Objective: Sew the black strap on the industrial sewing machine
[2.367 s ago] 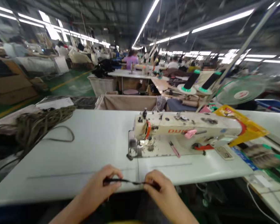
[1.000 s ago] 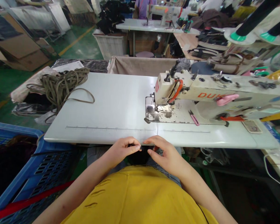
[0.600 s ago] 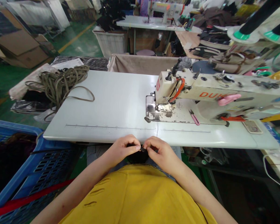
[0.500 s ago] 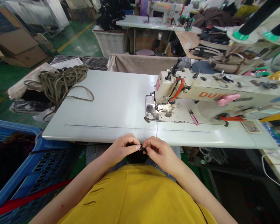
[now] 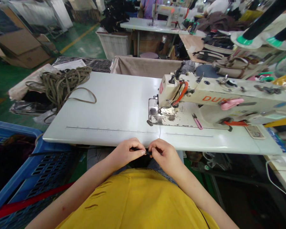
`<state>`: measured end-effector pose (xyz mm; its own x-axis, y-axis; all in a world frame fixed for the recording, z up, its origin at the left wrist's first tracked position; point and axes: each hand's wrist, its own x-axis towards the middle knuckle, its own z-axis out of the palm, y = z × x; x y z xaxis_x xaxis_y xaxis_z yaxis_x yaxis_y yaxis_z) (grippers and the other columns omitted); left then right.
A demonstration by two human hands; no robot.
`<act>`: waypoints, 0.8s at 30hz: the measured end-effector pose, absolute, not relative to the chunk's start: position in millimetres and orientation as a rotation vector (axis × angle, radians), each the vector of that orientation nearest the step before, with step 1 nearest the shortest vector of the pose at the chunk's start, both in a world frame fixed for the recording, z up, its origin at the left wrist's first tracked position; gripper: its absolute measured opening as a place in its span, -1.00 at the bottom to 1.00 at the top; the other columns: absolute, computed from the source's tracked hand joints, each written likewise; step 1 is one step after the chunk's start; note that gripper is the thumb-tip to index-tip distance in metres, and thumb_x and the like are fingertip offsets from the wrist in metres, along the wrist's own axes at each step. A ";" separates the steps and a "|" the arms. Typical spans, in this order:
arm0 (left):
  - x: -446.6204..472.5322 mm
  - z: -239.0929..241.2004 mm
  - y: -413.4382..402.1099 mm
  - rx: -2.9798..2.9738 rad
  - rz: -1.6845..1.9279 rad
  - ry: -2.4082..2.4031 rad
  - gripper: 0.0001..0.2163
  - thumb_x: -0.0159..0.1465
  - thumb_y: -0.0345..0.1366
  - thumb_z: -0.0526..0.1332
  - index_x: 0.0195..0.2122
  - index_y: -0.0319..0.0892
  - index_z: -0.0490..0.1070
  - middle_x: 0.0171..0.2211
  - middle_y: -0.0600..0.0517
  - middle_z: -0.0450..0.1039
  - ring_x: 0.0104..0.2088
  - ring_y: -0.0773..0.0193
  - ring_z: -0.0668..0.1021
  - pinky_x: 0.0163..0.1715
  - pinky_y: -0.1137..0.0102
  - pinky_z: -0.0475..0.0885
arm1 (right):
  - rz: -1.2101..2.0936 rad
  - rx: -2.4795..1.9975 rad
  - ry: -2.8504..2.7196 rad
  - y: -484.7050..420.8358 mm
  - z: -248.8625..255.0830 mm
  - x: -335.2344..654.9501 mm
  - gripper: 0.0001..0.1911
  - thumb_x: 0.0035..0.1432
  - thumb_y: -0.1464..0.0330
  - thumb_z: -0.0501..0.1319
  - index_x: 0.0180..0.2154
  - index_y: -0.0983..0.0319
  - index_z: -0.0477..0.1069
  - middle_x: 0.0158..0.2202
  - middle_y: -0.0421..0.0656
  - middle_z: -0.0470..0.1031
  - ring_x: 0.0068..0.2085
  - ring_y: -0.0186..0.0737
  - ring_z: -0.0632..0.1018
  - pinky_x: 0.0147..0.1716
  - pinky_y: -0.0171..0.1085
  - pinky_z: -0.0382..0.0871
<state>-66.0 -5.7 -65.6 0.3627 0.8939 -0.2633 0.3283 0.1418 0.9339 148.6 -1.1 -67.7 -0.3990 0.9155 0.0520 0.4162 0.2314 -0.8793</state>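
My left hand [image 5: 126,154] and my right hand [image 5: 162,154] meet at the near edge of the white sewing table [image 5: 114,105], just below its rim. Both are closed in a pinch on a short dark strap piece [image 5: 146,152] held between their fingertips; most of it is hidden by the fingers. A cream sewing machine [image 5: 205,98] stands on the table beyond my right hand, its needle end toward the middle. A thin thread [image 5: 160,133] runs from the needle plate toward my hands.
A heap of olive webbing [image 5: 59,83] lies at the table's far left corner. A blue plastic crate [image 5: 19,178] stands at my left, with a red strap across it. Pink snips [image 5: 197,121] lie on the machine bed. Other workers sit at tables behind.
The view dropped from the hall to the table edge. My hands, earlier apart and stretching a dark strap over the table, have come together at the table's rim, fingertips touching.
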 end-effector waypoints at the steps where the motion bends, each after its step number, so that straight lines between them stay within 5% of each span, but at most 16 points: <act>1: -66.0 -65.7 -5.6 1.417 0.599 1.196 -0.81 0.24 -0.18 0.29 -0.31 -0.17 0.64 -0.30 0.01 0.49 -0.24 0.21 0.53 -0.22 0.35 0.33 | 1.084 -1.212 -1.911 -0.7 -67.5 149.4 -0.77 0.20 0.58 0.12 -0.34 0.20 0.47 -0.32 -0.19 0.51 -0.29 -0.28 0.51 -0.26 -0.29 0.38; 11: -63.8 -63.8 -5.0 1.392 0.630 1.239 -0.79 0.22 -0.16 0.28 -0.32 -0.15 0.65 -0.31 0.00 0.52 -0.22 0.17 0.54 -0.16 0.32 0.35 | 0.742 -1.007 -2.176 -4.7 -57.0 154.5 -0.89 0.40 0.46 0.20 -0.13 0.19 0.50 -0.19 -0.10 0.53 -0.16 -0.17 0.55 -0.16 -0.21 0.48; 18: -63.6 -64.8 -4.9 1.392 0.617 1.241 -0.80 0.21 -0.16 0.28 -0.35 -0.15 0.63 -0.31 -0.01 0.54 -0.20 0.14 0.55 -0.12 0.30 0.37 | 0.494 -1.070 -2.389 -5.5 -59.9 151.0 -0.84 0.38 0.51 0.09 -0.21 0.20 0.41 -0.27 -0.07 0.45 -0.22 -0.10 0.47 -0.19 -0.15 0.43; 24: -70.7 -71.2 -5.5 1.315 0.660 1.386 -0.78 0.19 -0.13 0.26 -0.41 -0.17 0.59 -0.34 -0.01 0.54 -0.25 0.13 0.54 -0.15 0.29 0.36 | 0.556 -1.271 -1.997 1.9 -64.8 165.4 -0.90 0.32 0.47 0.08 -0.25 0.18 0.31 -0.28 -0.08 0.39 -0.22 -0.10 0.44 -0.18 -0.13 0.37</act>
<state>-70.7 -5.5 -71.2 0.1718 0.9342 -0.3126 0.3467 0.2396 0.9068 165.4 1.9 -64.8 -0.2779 0.9039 0.3251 0.6061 0.4276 -0.6706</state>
